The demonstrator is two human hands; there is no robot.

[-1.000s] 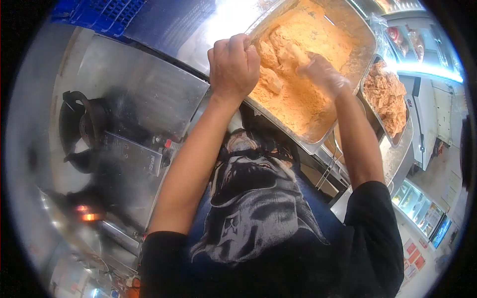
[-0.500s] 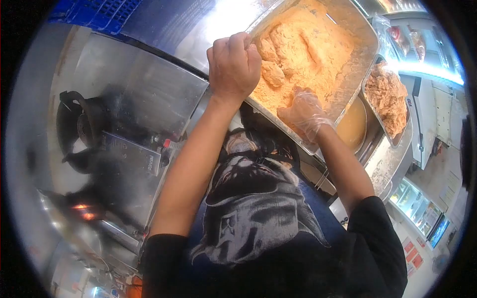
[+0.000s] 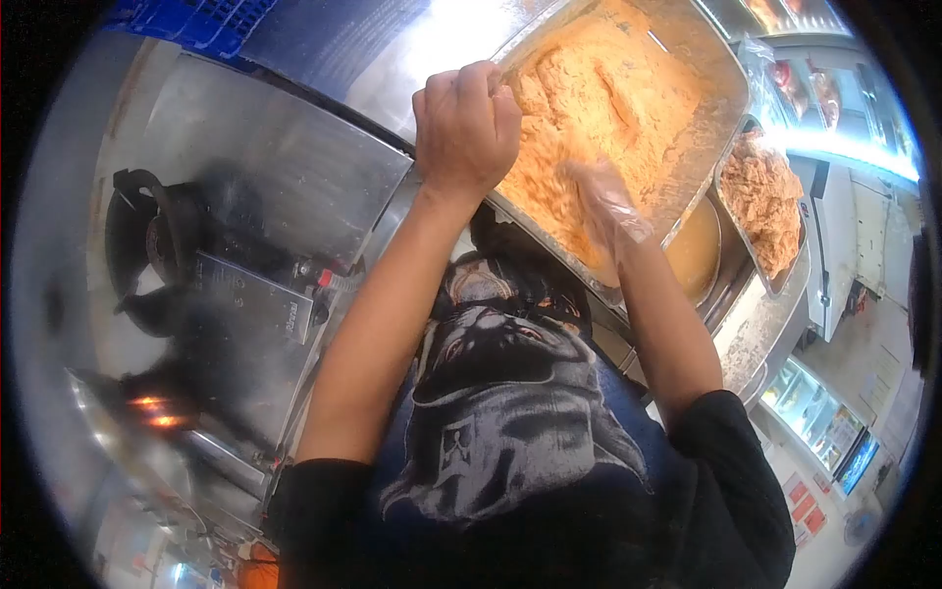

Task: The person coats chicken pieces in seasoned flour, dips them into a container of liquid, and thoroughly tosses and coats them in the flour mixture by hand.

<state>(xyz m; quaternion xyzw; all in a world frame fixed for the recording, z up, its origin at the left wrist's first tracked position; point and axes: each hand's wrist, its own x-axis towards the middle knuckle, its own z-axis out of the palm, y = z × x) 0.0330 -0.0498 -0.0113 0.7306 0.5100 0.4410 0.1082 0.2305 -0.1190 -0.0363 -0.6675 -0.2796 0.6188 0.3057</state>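
Observation:
A large metal tray [image 3: 724,128] holds orange-yellow powdery coating [image 3: 638,88], with a ridge and a groove in it. My left hand [image 3: 468,128] is bare and closed over the tray's left rim. My right hand [image 3: 603,196], in a clear plastic glove, is low in the tray at the coating's near side. Its fingers are smeared by motion, and whether they hold anything cannot be made out. Coating near the fingertips is blurred too.
Right of the tray are a round pot of yellowish liquid [image 3: 695,250] and a smaller tray of coated pieces [image 3: 760,196]. A black pan [image 3: 147,236] and an orange glow [image 3: 162,412] lie left. A blue crate [image 3: 211,25] is at the upper left.
My right hand went from mid-tray down to the near side, then slightly up and left. The lumps seen at the tray's left are no longer distinct. My left hand keeps its place on the rim.

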